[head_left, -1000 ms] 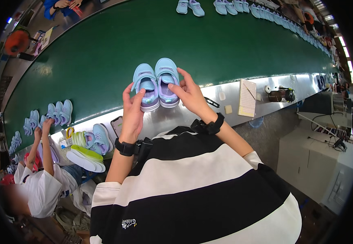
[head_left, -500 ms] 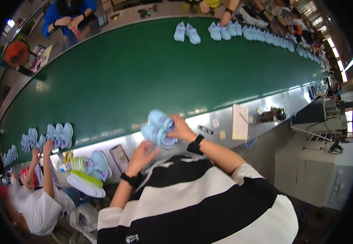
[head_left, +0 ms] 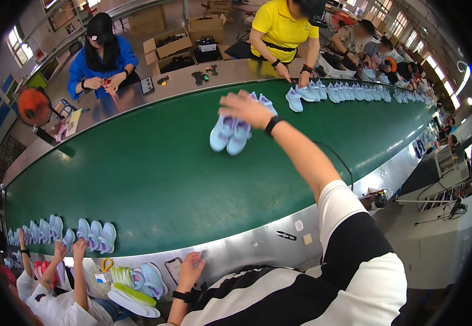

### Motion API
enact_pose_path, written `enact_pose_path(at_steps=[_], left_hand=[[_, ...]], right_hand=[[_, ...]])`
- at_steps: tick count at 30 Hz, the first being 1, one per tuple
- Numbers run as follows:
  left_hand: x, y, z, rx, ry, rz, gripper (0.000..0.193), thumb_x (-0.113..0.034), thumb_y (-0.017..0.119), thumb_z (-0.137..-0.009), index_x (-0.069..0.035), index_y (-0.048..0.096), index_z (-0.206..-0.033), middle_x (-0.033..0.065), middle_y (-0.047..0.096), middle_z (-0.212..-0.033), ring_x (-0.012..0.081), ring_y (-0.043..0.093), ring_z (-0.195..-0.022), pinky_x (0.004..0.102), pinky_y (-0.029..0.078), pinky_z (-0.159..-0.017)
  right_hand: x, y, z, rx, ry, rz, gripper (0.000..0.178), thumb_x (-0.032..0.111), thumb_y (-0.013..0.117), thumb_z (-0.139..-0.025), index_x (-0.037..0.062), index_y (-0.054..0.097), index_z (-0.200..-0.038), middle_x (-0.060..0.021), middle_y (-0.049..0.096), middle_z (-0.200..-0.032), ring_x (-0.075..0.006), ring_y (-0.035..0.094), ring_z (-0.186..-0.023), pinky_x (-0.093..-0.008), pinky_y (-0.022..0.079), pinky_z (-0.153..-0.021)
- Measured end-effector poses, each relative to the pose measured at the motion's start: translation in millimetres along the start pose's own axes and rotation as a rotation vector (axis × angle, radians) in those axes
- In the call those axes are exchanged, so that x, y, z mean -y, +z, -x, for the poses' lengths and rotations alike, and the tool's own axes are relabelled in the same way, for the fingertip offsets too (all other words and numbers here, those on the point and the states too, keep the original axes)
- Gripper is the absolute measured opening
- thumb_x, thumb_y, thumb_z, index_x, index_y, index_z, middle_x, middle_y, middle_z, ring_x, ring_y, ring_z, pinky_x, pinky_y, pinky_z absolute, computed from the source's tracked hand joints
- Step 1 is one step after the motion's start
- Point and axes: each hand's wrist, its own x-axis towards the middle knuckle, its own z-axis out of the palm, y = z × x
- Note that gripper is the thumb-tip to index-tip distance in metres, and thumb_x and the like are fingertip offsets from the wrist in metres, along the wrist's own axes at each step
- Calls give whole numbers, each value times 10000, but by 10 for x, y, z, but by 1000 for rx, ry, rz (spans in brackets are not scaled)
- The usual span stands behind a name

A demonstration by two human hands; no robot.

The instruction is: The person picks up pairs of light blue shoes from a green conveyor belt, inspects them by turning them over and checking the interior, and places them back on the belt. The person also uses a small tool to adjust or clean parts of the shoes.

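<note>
A pair of light blue sneakers (head_left: pixel 228 137) with lilac linings stands on the green belt (head_left: pixel 160 179), toes toward me. Just above their heels, my right hand (head_left: pixel 247 110) reaches out with fingers spread; it may still brush them, which I cannot tell. It partly covers another blue pair (head_left: pixel 265 102) behind. My left hand (head_left: pixel 192 270) is by the near metal edge, fingers loosely bent and apart, with nothing in it. Beside it lies a phone (head_left: pixel 174 268). Left of that are blue sneakers (head_left: pixel 152 280) and light green-and-white soles (head_left: pixel 134 300).
Small black snips (head_left: pixel 286 235) and a yellowish block (head_left: pixel 307 239) lie on the metal ledge (head_left: pixel 263 244). Rows of sneakers line the far right and the left of the belt. Co-workers' hands (head_left: pixel 304 77) touch sneakers across the belt; others work at the left.
The sneaker pair has gone from the near edge to farther out on the belt. My right hand has opened above it, while my left stays near the ledge. The view has tilted up.
</note>
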Motion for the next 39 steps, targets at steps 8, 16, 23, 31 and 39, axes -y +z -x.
enact_pose_path(at_steps=[8,16,23,31,39], left_hand=[[188,-166,-259,-31,53,58,370,-143,705,-827,-11,565,-1143,99,659,-1007,169,630,-916,284,507,-792],[391,-161,-247,40,112,117,416,-226,704,-842,-54,557,-1190,129,676,-997,222,645,-946,326,501,-831],[990,-1309,-584,-298,134,-275,533,-380,789,-728,-42,612,-1099,163,657,-960,313,636,-921,389,509,-807],[1865,-3008,-978,-638,-441,-900,554,-368,806,-645,-176,626,-1133,150,452,-1336,365,428,-1247,520,399,-959],[2053,-3101,-1292,-299,-436,-986,604,-409,824,-592,-220,661,-1142,111,585,-1187,300,512,-1187,600,332,-994]], right_hand=[[630,-81,644,-200,559,-254,645,24,638,-713,98,451,-1326,-160,464,-1285,-338,487,-1136,-438,394,-935],[3339,316,2071,598,741,-1021,940,379,770,-736,138,242,-1476,-257,223,-1486,-467,338,-1316,-491,342,-1070],[4123,158,2277,619,641,-695,768,358,771,-717,89,450,-1361,-258,193,-1511,-393,281,-1374,-587,245,-1070],[4061,34,2078,575,747,-766,630,303,729,-773,66,494,-1308,-262,260,-1479,-404,404,-1278,-535,342,-1022],[4022,-129,2150,554,790,-845,545,258,716,-791,57,524,-1260,-259,342,-1421,-389,564,-1085,-432,484,-905]])
